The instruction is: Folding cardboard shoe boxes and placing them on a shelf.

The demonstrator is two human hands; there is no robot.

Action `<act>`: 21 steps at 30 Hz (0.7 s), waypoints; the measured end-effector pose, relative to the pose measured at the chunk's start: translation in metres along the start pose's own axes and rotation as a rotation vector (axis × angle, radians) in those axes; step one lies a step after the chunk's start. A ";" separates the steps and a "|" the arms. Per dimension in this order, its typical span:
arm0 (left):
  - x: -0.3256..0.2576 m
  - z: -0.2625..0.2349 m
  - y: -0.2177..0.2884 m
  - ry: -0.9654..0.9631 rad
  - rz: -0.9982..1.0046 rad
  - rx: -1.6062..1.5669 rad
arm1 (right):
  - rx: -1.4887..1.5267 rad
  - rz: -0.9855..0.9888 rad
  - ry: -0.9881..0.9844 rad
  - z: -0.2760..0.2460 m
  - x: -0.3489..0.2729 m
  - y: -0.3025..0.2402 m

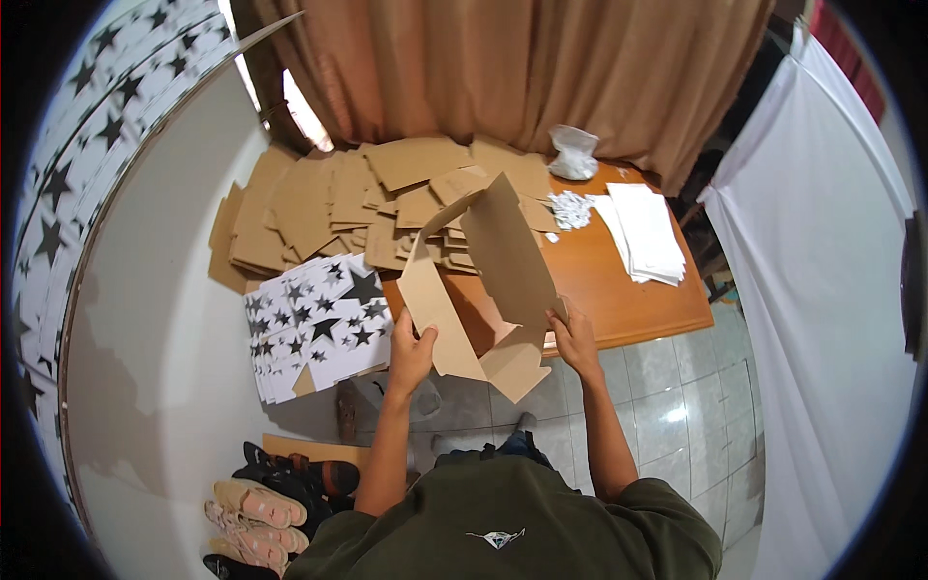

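Note:
Between my two hands is a brown cardboard box (440,314), partly unfolded, its walls standing apart and its flaps loose. My left hand (413,356) grips the lower left panel, thumb on the near face. At the right edge, my right hand (574,340) pinches the tall wall close to a lower flap. Through the open middle of the box the orange-brown table top shows. Beside my left hand lies a stack of white sheets with black stars (314,329). Behind the box, flat cardboard pieces (416,162) are piled across the table.
The wooden table (619,314) carries a stack of white paper (641,232), small white scraps (570,209) and a white plastic bag (574,153). Several shoes (261,507) sit on the floor at lower left. A brown curtain (522,77) hangs behind; white cloth (812,242) hangs at right.

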State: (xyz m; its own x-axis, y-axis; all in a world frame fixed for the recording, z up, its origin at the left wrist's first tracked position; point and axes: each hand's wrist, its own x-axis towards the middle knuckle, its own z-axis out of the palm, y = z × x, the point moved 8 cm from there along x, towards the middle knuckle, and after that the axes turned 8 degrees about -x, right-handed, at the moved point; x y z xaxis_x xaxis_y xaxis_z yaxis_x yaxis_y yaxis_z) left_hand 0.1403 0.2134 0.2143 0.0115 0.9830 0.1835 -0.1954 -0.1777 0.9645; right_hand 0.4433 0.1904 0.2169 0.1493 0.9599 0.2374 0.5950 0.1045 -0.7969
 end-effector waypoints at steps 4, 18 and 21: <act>0.013 0.064 -0.007 -0.135 -0.115 -0.060 | 0.020 0.063 -0.082 -0.052 -0.016 0.041; 0.050 0.288 -0.002 -0.384 -0.225 -0.178 | 1.377 0.477 -0.194 -0.135 -0.035 0.266; 0.051 0.313 -0.016 -0.392 -0.260 -0.129 | 1.355 0.467 -0.234 -0.148 -0.026 0.285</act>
State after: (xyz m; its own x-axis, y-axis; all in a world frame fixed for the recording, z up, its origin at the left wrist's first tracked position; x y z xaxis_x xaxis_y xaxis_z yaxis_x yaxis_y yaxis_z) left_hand 0.4512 0.2515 0.2677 0.4397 0.8979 0.0212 -0.2565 0.1030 0.9610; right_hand 0.7255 0.1563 0.0658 -0.0924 0.9803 -0.1745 -0.6793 -0.1901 -0.7088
